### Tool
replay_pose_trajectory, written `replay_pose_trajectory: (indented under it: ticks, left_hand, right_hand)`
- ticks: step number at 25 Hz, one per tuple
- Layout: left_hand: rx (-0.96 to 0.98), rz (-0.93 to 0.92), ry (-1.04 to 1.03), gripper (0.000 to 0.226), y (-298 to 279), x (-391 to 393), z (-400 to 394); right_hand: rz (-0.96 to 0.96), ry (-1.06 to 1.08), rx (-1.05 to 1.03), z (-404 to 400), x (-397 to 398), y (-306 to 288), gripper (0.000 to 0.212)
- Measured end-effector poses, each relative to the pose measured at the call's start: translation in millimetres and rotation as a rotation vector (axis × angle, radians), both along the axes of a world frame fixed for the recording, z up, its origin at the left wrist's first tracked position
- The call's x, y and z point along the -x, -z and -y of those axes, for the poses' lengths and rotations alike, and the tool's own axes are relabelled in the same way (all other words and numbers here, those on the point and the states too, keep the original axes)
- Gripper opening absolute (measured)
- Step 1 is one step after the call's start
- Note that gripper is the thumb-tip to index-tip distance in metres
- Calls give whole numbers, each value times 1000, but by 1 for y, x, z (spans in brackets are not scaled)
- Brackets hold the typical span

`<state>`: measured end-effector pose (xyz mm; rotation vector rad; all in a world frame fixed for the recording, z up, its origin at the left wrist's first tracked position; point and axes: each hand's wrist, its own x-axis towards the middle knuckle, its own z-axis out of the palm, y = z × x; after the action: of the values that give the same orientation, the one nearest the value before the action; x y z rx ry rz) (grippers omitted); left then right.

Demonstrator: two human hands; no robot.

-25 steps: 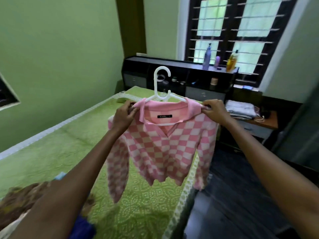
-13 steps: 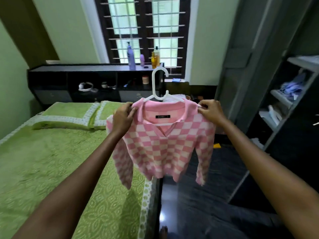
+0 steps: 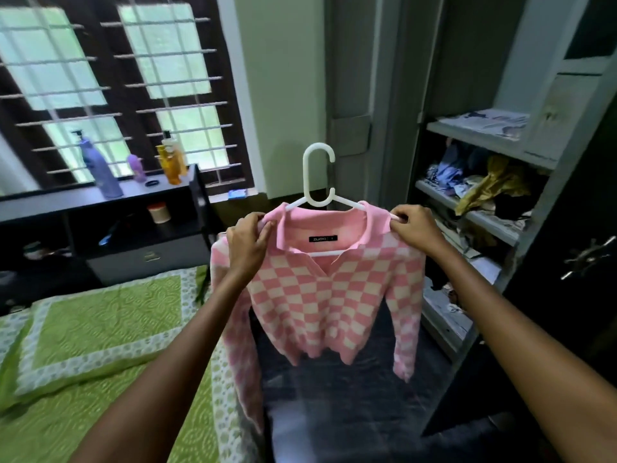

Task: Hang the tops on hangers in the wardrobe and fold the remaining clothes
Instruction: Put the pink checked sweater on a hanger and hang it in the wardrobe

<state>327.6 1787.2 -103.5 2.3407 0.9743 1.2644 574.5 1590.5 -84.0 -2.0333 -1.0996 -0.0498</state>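
Pinching the pink checkered top [image 3: 320, 289] at both shoulders on its white hanger [image 3: 319, 182], both hands, left hand [image 3: 248, 243] and right hand [image 3: 417, 228], risk snagging a dangling sleeve on the cluttered wardrobe shelves [image 3: 480, 195] at two o'clock.

A pink-and-cream checkerboard sweater [image 3: 320, 295] with a plain pink collar hangs on a white hanger [image 3: 317, 175], beside a green patterned bedspread [image 3: 100, 329] and a lavender bottle [image 3: 100, 168].

A small black label [image 3: 322, 238] sewn inside the back of the neck of the pink checked top [image 3: 320, 295] carries light letters that seem to read "ZUDIO", with a tiny size mark beside them too small to read.
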Motion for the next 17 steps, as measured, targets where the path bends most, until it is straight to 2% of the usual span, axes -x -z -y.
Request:
replay_pose_trajectory:
  ticks: [6,11,14,17]
  left_hand:
    - [-35,-39,190,23,-1,-121,-48]
    - [-106,-95,372,63,-10,-246,-81]
    - [-133,-123,488,69,-15,-317,-95]
    - [-143,-102,578,68,-19,-389,-105]
  right_hand:
    - [-104,23,55,-14,-67,5,18]
    - [-185,299,-169,-17,-134,29,22]
    - [-156,448,-197,-14,-171,29,23]
    - [-67,588,-204,-7,-206,20,14]
